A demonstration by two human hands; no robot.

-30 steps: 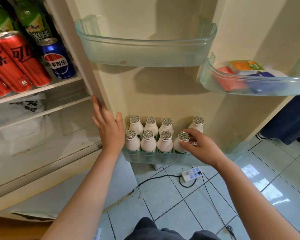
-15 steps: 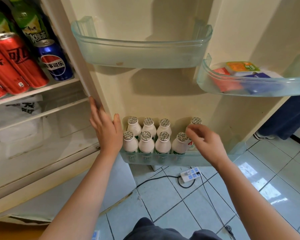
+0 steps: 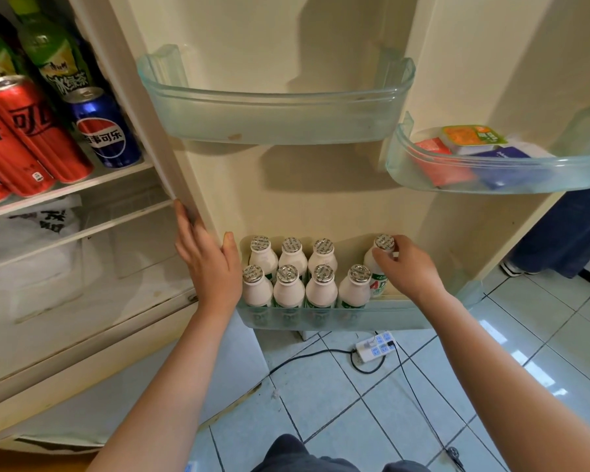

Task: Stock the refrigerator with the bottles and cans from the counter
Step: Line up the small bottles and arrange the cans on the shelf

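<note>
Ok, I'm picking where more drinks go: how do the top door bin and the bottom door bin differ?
The top bin shows no drinks; the bottom bin holds eight white bottles. Nothing touches the top bin; the right hand grips one bottle in the bottom bin. Both are clear plastic.

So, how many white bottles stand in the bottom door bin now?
8, all in the bottom door bin. Four white bottles in front, three behind at left, one at back right, its cap gripped by the right hand.
</note>
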